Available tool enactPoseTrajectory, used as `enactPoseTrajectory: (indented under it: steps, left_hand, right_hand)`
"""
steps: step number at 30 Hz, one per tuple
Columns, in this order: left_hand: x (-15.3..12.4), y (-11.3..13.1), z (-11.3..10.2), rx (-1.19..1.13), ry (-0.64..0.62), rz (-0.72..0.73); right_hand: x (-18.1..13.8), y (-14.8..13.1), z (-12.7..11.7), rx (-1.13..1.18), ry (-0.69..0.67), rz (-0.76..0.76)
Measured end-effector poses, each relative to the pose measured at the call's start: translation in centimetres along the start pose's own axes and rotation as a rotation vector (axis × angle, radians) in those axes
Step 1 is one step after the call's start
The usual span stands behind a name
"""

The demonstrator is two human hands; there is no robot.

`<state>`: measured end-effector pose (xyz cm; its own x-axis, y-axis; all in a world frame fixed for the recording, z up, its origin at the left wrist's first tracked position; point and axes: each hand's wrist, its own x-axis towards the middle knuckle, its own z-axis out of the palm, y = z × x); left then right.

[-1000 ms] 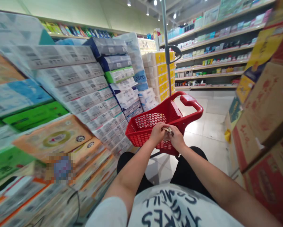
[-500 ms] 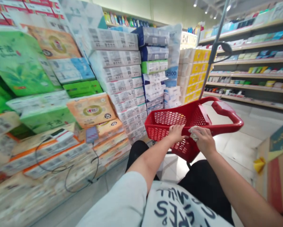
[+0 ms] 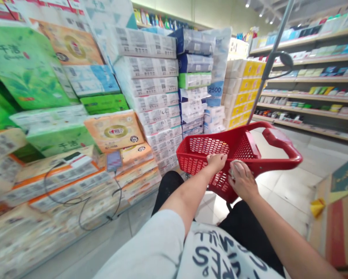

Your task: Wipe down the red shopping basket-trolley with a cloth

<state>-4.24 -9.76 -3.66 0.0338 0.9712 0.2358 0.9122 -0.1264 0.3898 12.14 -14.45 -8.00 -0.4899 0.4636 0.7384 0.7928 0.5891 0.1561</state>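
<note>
A red plastic shopping cart [image 3: 237, 141] with mesh sides stands in front of me, its handle to the right. My left hand [image 3: 217, 162] is closed over the near rim of the basket. Against the outer side, just below that rim, my right hand [image 3: 243, 179] presses a pale crumpled cloth [image 3: 232, 170]. Most of the cloth is hidden under the fingers, which are bent around it. Both forearms reach forward over my knees.
Stacked tissue packs [image 3: 150, 85] rise on the left and behind the cart. A cable [image 3: 83, 199] lies over the lower packs at left. A grey pole [image 3: 271, 62] stands behind the cart. Cardboard boxes [image 3: 336, 217] are at right, and stocked shelves [image 3: 310, 79] line the back right.
My right hand has moved down with the cloth, from the top of the rim to the basket's outer side. My left hand stays on the rim. The view has shifted slightly.
</note>
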Motion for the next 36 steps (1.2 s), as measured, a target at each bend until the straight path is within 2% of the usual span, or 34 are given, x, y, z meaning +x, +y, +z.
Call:
enactPoseTrajectory:
  steps: [8,13,18,23,29,36]
  left_hand:
    - [1.2,-1.2,-1.2,-0.043,-0.022,-0.041]
    - [1.0,0.0,-0.7,-0.076,-0.046,-0.017]
    - [1.4,1.7,0.0,-0.115,-0.102,0.124]
    - [3.1,3.6,0.7,-0.098,-0.193,0.073]
    - [4.5,5.3,2.2,-0.102,-0.083,0.043]
    - [5.9,4.3,2.4,-0.202,-0.011,0.048]
  right_hand:
    - [0.8,-0.7,0.6,0.004,-0.075,-0.057]
    - [1.0,-0.2,1.2,-0.012,-0.104,-0.061]
    - [1.1,2.1,0.6,-0.039,-0.113,-0.100]
    - [1.1,5.1,0.2,-0.040,-0.125,-0.113]
    - [1.6,7.3,0.8,-0.002,-0.170,-0.064]
    - [3.4,6.6,0.9,-0.011,-0.221,-0.024]
